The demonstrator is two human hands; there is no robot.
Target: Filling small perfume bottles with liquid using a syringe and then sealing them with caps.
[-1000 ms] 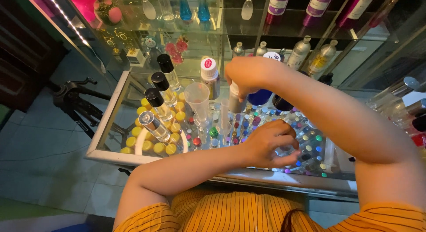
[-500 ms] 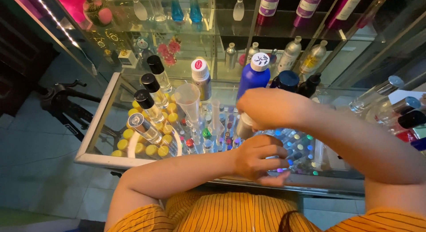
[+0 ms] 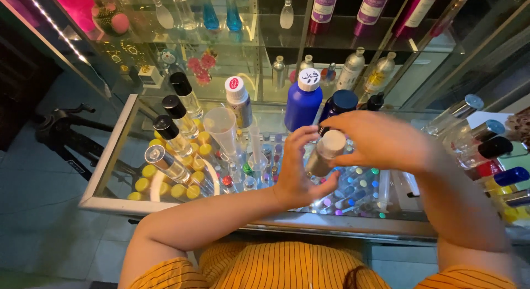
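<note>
A: What is seen, largest first?

B: A glass bench (image 3: 110, 173) is covered with vials; a blue bottle (image 3: 301, 105) stands at twelve o'clock of the hands.

A: And the hands?

B: A small silver bottle (image 3: 320, 159) is held above the bench centre, the left hand (image 3: 295, 170) fingers clamped round it. Its white cap (image 3: 333, 142) is pinched by the right hand (image 3: 381, 140) fingers.

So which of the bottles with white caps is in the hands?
The small silver bottle, tilted in the left hand, right hand at its cap. The big blue bottle just stands on the glass counter.
</note>
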